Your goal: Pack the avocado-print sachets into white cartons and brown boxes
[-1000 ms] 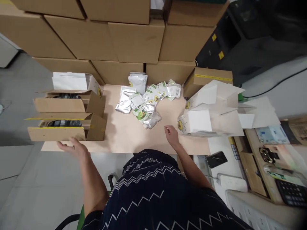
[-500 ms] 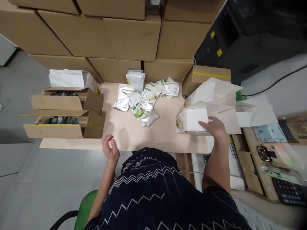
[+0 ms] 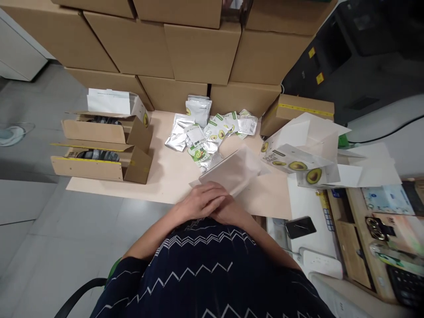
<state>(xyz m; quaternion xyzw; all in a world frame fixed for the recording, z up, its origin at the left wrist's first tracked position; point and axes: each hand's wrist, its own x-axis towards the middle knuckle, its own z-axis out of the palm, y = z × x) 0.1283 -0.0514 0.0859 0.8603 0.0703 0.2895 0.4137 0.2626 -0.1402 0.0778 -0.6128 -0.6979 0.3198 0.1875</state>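
Note:
A white open-topped paperboard carton (image 3: 236,170) lies slanted in front of my body at the table's front edge, somewhat blurred. My left hand (image 3: 203,199) is at its near edge, fingers curled over and lapping my right hand. My right hand (image 3: 228,210) is closed at the same near edge, its fingertips hidden under the left. Just beyond the carton, silver and green-white pouches (image 3: 198,132) are piled, some printed with avocados and fruit. To the right stand more white open cartons (image 3: 298,154) with avocado prints.
Two open brown boxes (image 3: 89,168) holding dark packs stand at the left, a white carton (image 3: 109,101) behind them. Stacked brown boxes (image 3: 202,53) wall off the back. A black machine (image 3: 331,62) is at the right; a phone (image 3: 300,227) lies on the lower white surface.
My right hand has come from the right-hand cartons to the middle, and one white carton is now there. My left hand has moved right to meet it. The view has shifted slightly.

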